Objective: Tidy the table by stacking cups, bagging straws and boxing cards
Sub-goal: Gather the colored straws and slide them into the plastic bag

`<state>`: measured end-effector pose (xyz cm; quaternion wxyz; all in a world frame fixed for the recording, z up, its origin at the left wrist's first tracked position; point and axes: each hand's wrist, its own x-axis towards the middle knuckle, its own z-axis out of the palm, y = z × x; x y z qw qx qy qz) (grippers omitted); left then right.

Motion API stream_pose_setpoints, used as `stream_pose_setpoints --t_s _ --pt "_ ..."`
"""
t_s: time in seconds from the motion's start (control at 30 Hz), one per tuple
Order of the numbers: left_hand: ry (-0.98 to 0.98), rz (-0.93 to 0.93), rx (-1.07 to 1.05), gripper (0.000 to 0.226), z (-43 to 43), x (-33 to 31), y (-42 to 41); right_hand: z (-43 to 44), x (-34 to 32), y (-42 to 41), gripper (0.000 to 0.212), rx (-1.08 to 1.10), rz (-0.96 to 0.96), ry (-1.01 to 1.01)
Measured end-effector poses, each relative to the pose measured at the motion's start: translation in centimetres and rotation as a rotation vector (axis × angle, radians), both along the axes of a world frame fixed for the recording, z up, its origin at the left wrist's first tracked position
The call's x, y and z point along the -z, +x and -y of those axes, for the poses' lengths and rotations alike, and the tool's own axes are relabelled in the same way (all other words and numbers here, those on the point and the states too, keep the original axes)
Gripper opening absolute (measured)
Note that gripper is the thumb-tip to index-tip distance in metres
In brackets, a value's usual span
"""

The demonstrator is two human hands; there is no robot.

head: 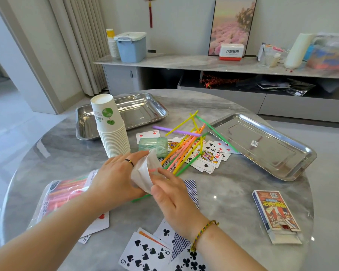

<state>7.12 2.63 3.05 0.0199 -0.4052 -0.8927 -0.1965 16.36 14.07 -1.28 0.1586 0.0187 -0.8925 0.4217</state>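
Held cup: a white paper cup [143, 173] lies tilted on its side above the middle of the table [233, 184], between both hands.
Left hand: the left hand [115, 178] wraps round the cup's wall from the left and grips it.
Right hand: the right hand [170, 192] lays fairly straight fingers against the cup's other side, not closed round it.
Handling: probably very light and thin-walled, so easily dented. Best held gently round the wall, not squeezed.
Cup stack: a tall upturned stack of cups [112, 126] stands just beyond the left hand, toward the far left edge, in front of a steel tray [145, 106].
Straws: loose coloured straws [188, 147] are heaped over playing cards [209, 159] beyond the right hand. They look light, springy and likely to roll.
Straw bag: the straw bag [67, 194] lies just beside the left wrist, near the left edge.
Card box: the card box [276, 210] lies near the right edge, well apart from both hands.
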Motion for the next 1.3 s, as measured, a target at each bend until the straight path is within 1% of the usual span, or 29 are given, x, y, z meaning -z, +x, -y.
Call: stream_pose_setpoints --t_s 0.03,0.07,0.13,0.2,0.23,0.3,0.37,0.43,0.47,0.53,0.57,0.63,0.67,0.73,0.77,0.83,0.93,1.0,1.03,1.13,1.23,1.3 --pt "0.002 -0.022 0.006 0.086 0.1 0.3 -0.2 -0.2 0.0 0.0 0.104 -0.002 0.016 -0.024" --pt "-0.012 -0.027 0.005 0.087 0.3 0.4 -0.2 -0.3 -0.1 0.0 0.1 0.013 0.01 -0.069" --pt "-0.057 -0.033 0.015 0.095 0.6 0.6 -0.4 -0.6 -0.4 0.0 0.079 0.106 -0.008 -0.183" --pt "-0.207 -0.171 0.08 0.106 1.4 1.1 -0.9 -1.4 -0.5 0.0 0.06 0.227 0.022 -0.217" --pt "-0.25 -0.213 0.081 0.107 1.8 1.3 -1.1 -2.0 -0.3 -0.1 0.05 0.265 0.057 -0.167" --pt "-0.29 -0.201 0.056 0.106 2.8 1.7 -1.9 -3.5 0.2 -0.3 0.035 0.313 0.129 0.009" --pt "-0.324 -0.143 0.073 0.105 3.9 2.4 -3.0 -4.7 0.4 -0.4 0.04 0.328 0.2 0.174" --pt "-0.379 -0.193 0.039 0.101 4.4 2.3 -3.2 -5.5 0.8 -0.7 0.047 0.322 0.241 0.31" --pt "-0.41 -0.176 0.029 0.096 4.6 2.1 -3.3 -5.8 1.0 -1.1 0.05 0.312 0.269 0.375" --pt "-0.378 -0.088 0.013 0.086 4.7 2.2 -4.0 -6.5 1.3 -1.9 0.059 0.295 0.368 0.513" --pt "-0.347 -0.048 -0.01 0.084 4.4 2.4 -4.2 -7.1 1.3 -2.3 0.063 0.283 0.423 0.593" --pt "-0.37 0.019 -0.053 0.085 4.3 3.0 -4.8 -8.2 1.1 -3.6 0.071 0.249 0.514 0.726" --pt "-0.371 0.001 -0.051 0.086 4.3 3.3 -5.0 -8.8 0.8 -4.4 0.074 0.231 0.55 0.765" --pt "-0.342 -0.145 -0.02 0.091 4.3 4.0 -5.7 -9.7 0.0 -6.0 0.079 0.183 0.586 0.845" --pt "-0.356 -0.141 -0.02 0.092 4.1 4.2 -6.2 -10.0 -0.2 -6.8 0.08 0.151 0.602 0.899" --pt "-0.337 -0.103 -0.04 0.092 3.8 4.2 -6.2 -10.2 -0.4 -8.2 0.079 0.085 0.635 0.989" --pt "-0.386 -0.218 0.0 0.098 4.1 5.1 -7.2 -10.3 0.1 -10.6 0.077 0.034 0.707 1.061" --pt "-0.36 -0.183 -0.004 0.101 4.3 5.5 -7.6 -10.1 0.4 -11.7 0.071 0.033 0.717 1.114" --pt "-0.361 -0.155 0.023 0.103 4.3 5.9 -7.8 -9.9 0.6 -12.2 0.066 0.034 0.709 1.142" --pt "-0.366 -0.223 0.05 0.104 4.5 6.5 -8.3 -9.3 0.7 -13.1 0.054 0.026 0.668 1.212" --pt "-0.379 -0.156 0.021 0.102 4.5 6.2 -8.3 -9.1 0.7 -13.2 0.046 0.024 0.633 1.207" --pt "-0.391 -0.165 0.015 0.101 4.4 6.0 -8.2 -9.1 0.7 -13.0 0.042 0.023 0.591 1.226"
